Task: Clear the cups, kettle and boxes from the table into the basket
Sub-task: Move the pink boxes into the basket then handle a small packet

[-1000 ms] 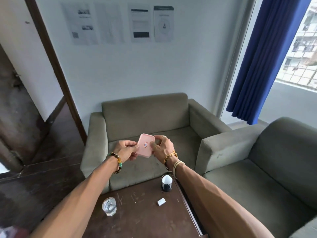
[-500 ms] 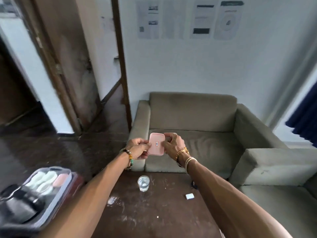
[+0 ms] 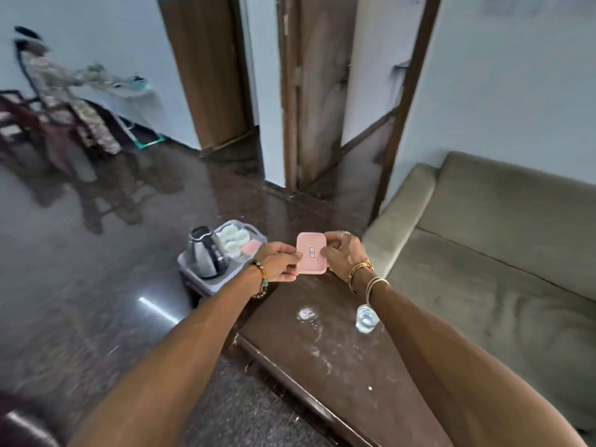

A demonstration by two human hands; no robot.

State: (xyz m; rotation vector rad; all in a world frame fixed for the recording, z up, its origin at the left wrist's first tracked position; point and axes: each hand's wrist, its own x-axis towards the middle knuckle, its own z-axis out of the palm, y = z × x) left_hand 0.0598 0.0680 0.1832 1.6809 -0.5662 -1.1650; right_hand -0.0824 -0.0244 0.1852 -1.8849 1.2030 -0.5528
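I hold a small pink box (image 3: 311, 252) upright in front of me, above the far end of the dark wooden table (image 3: 348, 369). My left hand (image 3: 278, 261) grips its left edge and my right hand (image 3: 342, 253) grips its right edge. Beyond my left hand a grey basket (image 3: 215, 284) stands beside the table's far end. In it are a steel kettle (image 3: 206, 252), several white cups (image 3: 233, 241) and another pink box (image 3: 250, 247). A clear glass cup (image 3: 366, 318) stands on the table by my right forearm.
A grey-green sofa (image 3: 503, 240) runs along the table's right side. A wet smear (image 3: 308, 314) marks the tabletop. Dark polished floor (image 3: 96, 285) spreads to the left. Brown door frames (image 3: 300, 91) stand ahead. At the far left a person (image 3: 61, 91) stands by a small table.
My view has swung left, from the sofa and curtain to the doorway and floor. The basket has come fully into sight. Both hands keep the same hold on the pink box.
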